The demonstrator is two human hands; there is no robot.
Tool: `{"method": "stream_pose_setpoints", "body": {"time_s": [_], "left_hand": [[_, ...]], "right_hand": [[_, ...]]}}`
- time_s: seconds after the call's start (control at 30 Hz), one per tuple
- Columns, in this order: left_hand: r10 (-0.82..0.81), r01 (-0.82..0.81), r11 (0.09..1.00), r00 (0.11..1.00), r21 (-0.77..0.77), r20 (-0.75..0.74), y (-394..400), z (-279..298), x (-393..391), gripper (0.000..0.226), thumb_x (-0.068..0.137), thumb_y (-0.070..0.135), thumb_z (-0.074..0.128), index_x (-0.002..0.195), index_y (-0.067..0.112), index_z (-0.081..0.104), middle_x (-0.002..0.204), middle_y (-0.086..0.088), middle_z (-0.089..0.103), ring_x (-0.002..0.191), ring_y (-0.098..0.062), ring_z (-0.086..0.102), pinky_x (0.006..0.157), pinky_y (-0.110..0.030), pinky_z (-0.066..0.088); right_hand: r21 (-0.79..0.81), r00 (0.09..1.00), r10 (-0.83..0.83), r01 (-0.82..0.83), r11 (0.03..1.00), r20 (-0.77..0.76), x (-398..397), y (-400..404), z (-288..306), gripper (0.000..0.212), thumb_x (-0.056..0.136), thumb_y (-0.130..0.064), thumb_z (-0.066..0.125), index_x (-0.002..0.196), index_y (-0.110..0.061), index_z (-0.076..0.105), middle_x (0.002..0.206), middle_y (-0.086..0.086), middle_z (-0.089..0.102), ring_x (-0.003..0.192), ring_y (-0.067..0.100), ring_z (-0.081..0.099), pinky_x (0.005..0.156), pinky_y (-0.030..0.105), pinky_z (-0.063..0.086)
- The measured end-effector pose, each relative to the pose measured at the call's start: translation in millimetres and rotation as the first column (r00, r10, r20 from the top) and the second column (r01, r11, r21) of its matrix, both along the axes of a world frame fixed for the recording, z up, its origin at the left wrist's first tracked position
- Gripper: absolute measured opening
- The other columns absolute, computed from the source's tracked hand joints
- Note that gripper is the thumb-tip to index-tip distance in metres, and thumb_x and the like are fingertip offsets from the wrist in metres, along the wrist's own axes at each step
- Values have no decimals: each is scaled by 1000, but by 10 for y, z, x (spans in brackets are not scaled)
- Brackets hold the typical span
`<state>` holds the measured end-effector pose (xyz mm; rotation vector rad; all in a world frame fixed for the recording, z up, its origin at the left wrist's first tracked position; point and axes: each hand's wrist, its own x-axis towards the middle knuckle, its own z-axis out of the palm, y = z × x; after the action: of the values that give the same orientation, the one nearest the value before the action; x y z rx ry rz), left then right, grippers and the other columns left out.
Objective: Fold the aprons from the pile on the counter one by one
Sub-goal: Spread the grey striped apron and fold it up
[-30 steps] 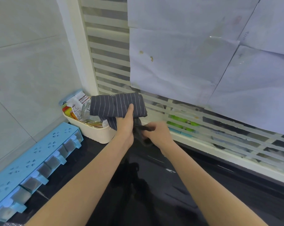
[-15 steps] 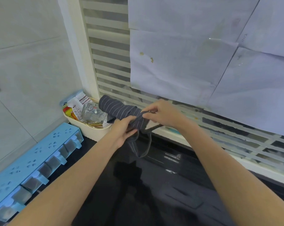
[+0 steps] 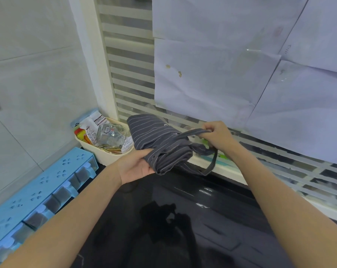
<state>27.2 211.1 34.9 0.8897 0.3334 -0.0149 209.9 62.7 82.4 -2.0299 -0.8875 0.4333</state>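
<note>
A dark grey pinstriped apron [image 3: 159, 140], folded into a thick bundle, is held in the air above the black counter [image 3: 183, 219]. My left hand [image 3: 136, 165] grips the bundle's lower left end from beneath. My right hand [image 3: 217, 136] pinches the apron's grey strap [image 3: 190, 133], which is drawn taut across the top of the bundle. A loop of the strap [image 3: 212, 163] hangs below the bundle on the right. No pile of aprons is in view.
A cream tub [image 3: 103, 153] of packets and a glass jar stands in the corner by the wall. A light blue spice rack [image 3: 38, 186] runs along the left wall. A slatted window [image 3: 279, 163] with taped paper sheets backs the counter.
The bundle has turned from upright to lying slanted. My right hand rose from below the bundle and pulled the strap rightward over its top. My left hand shifted under the bundle's lower end.
</note>
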Motion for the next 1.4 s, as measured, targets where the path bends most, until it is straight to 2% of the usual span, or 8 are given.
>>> {"method": "stream_pose_setpoints", "body": {"time_s": [0.17,0.27,0.37,0.5,0.77,1.0,1.23,1.4], "left_hand": [[-112,113,991,994,67,-16,-38,78,-50,56,32,23,97,83,10,77,86,-9,72,76,-20,71,61,-29,57],[-42,41,999,996,18,74,-86,121,-22,55,31,22,97,82,11,78,87,-9,73,77,-20,71,62,-29,58],[36,-17,993,986,-119,161,-141,151,76,45,53,15,89,95,7,75,101,-11,71,91,-22,69,72,-32,58],[123,-117,992,978,-45,168,-273,183,256,40,87,17,53,125,5,56,118,-11,63,113,-22,58,97,-32,49],[331,-353,929,927,114,173,-392,312,398,39,89,25,55,127,18,52,127,-4,61,122,-16,53,110,-34,33],[468,-487,762,870,427,157,-518,225,461,42,88,17,63,122,25,40,101,17,51,113,-9,48,94,-20,38],[645,-641,536,731,549,224,-458,242,554,61,89,12,62,140,9,30,106,12,35,112,-6,36,75,-1,25],[578,-551,700,811,454,93,-312,198,558,44,88,11,62,127,13,42,124,-7,56,115,-24,56,99,-43,47]], "right_hand": [[67,993,-37,45,997,-112,-56,12,-54,31,87,-32,65,71,-5,61,48,-3,46,39,7,37,42,17,36],[147,979,-51,80,986,-195,-82,13,-137,24,90,-21,60,81,0,64,67,10,60,59,15,54,62,24,48],[63,950,26,-7,998,-310,-199,38,-236,14,93,-11,54,88,-2,64,80,13,65,71,19,60,75,33,53],[73,867,133,-111,991,-480,-457,140,-271,23,97,-4,37,78,-8,50,51,-2,44,39,8,31,41,21,32],[289,363,209,183,940,-908,-532,51,-408,30,93,-41,48,88,-11,53,52,-7,40,35,3,27,37,14,25],[32,866,-54,80,996,-497,-861,184,-347,22,99,-20,42,81,-14,53,60,-2,44,52,9,41,49,20,34],[221,966,86,-31,975,-244,-907,15,-138,10,94,-15,55,85,-14,60,49,-10,50,43,1,43,59,17,42],[273,990,121,-98,957,-68,-700,-28,-86,10,94,-13,55,92,-18,64,68,-15,62,57,-3,54,59,12,42]]}}
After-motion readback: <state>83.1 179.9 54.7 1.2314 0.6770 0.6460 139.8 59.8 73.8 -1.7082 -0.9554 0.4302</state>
